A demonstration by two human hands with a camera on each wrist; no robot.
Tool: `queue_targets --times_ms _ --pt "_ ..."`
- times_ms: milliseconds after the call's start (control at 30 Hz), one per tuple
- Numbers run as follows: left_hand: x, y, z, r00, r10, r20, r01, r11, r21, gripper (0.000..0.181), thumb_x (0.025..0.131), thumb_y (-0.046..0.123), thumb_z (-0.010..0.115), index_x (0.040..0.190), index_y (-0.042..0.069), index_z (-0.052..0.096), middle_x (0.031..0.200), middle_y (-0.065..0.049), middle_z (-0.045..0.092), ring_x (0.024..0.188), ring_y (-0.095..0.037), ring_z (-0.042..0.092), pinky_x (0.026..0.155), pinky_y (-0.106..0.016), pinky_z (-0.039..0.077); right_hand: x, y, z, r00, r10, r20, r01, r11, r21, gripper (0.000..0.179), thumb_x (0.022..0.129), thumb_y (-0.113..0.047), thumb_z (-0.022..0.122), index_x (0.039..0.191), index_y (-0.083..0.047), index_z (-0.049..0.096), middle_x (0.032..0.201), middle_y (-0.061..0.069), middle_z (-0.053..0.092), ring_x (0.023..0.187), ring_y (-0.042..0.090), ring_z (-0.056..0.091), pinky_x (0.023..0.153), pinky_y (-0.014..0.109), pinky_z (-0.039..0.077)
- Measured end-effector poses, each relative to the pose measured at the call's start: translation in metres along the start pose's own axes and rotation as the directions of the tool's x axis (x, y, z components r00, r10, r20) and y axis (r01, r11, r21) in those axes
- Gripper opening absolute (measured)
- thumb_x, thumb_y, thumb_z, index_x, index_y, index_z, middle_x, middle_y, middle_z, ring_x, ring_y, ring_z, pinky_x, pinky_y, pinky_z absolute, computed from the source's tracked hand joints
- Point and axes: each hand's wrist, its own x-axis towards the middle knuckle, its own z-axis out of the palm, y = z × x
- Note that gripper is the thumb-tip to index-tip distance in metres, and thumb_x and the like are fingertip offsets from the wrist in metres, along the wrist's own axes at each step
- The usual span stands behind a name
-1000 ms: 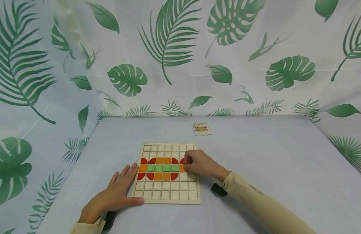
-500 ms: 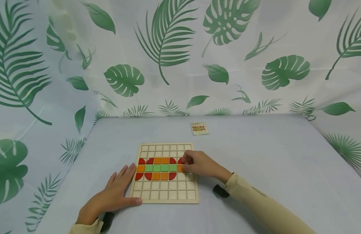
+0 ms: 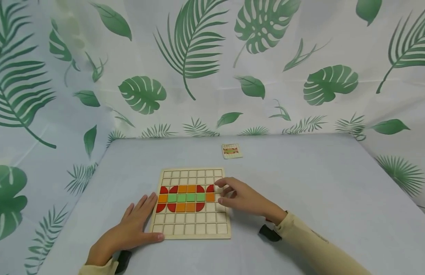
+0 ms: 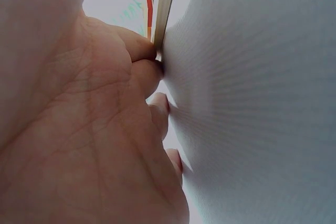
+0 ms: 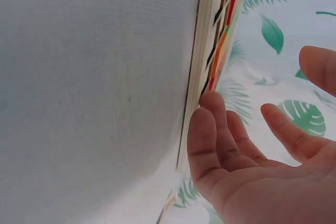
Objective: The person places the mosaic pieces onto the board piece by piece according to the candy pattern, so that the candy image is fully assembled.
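Observation:
A wooden grid board [image 3: 193,236] lies on the table, with a band of coloured tiles across it. Green squares [image 3: 181,198] fill the middle row between orange squares [image 3: 210,197]. Red quarter-round tiles [image 3: 210,188] sit above and below that row. My left hand [image 3: 131,223] rests flat beside the board, its thumb at the near left corner and its fingertips along the left edge. Over the board's right side, my right hand [image 3: 245,196] holds nothing; its thumb and index finger are apart. The right wrist view shows its fingers [image 5: 202,132] close to the board's edge.
Behind the board lies a small card [image 3: 232,151] printed with a similar tile pattern. The pale cloth on the table [image 3: 302,172] meets a leaf-printed curtain [image 3: 205,76] at the back and sides. A black wrist device [image 3: 269,233] sits under the right wrist.
My right hand has let go of the red quarter-round tile at the row's right end and drawn slightly right, its fingers spreading. The left hand stays in place. The head view has shifted slightly.

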Motion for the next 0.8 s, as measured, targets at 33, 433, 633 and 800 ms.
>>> queue_targets --times_ms 33,433,633,800 --pt "0.0 0.0 0.001 1.0 -0.006 -0.003 0.006 1.0 0.005 0.127 0.081 0.064 0.086 0.17 0.001 0.021 0.176 -0.021 0.017 0.161 -0.047 0.005 0.121 -0.074 -0.003 -0.002 0.0 -0.001 1.0 -0.002 -0.003 0.002 1.0 -0.002 0.052 0.104 -0.021 0.07 0.147 0.003 0.055 0.144 0.019 0.059 0.123 0.032 0.064 0.101 0.047 0.054" --pt "-0.001 0.008 -0.004 0.998 -0.042 0.042 0.041 0.999 0.014 0.126 0.082 0.061 0.086 0.171 0.004 0.017 0.178 -0.018 0.014 0.162 -0.046 0.002 0.122 -0.073 -0.006 -0.036 0.002 -0.02 0.999 -0.002 -0.05 -0.002 0.996 -0.089 0.056 0.104 -0.023 0.073 0.152 0.001 0.053 0.15 0.018 0.058 0.129 0.037 0.061 0.1 0.052 0.053" --pt "-0.001 0.009 -0.003 0.996 -0.074 0.054 0.072 0.997 0.024 0.128 0.081 0.062 0.086 0.172 0.005 0.016 0.178 -0.018 0.013 0.162 -0.046 0.002 0.122 -0.072 -0.006 -0.059 0.009 -0.034 0.991 0.047 -0.122 -0.064 0.989 -0.137 0.057 0.101 -0.026 0.077 0.148 0.0 0.057 0.135 0.014 0.065 0.121 0.034 0.063 0.097 0.044 0.054" --pt "0.0 0.01 -0.002 0.995 -0.083 0.056 0.082 0.996 0.03 0.129 0.081 0.062 0.086 0.172 0.006 0.015 0.178 -0.018 0.013 0.162 -0.046 0.001 0.122 -0.071 -0.007 -0.076 0.014 -0.044 0.981 0.097 -0.166 -0.123 0.98 -0.159 0.053 0.097 -0.025 0.082 0.14 -0.001 0.061 0.121 0.008 0.065 0.11 0.028 0.061 0.089 0.039 0.054"
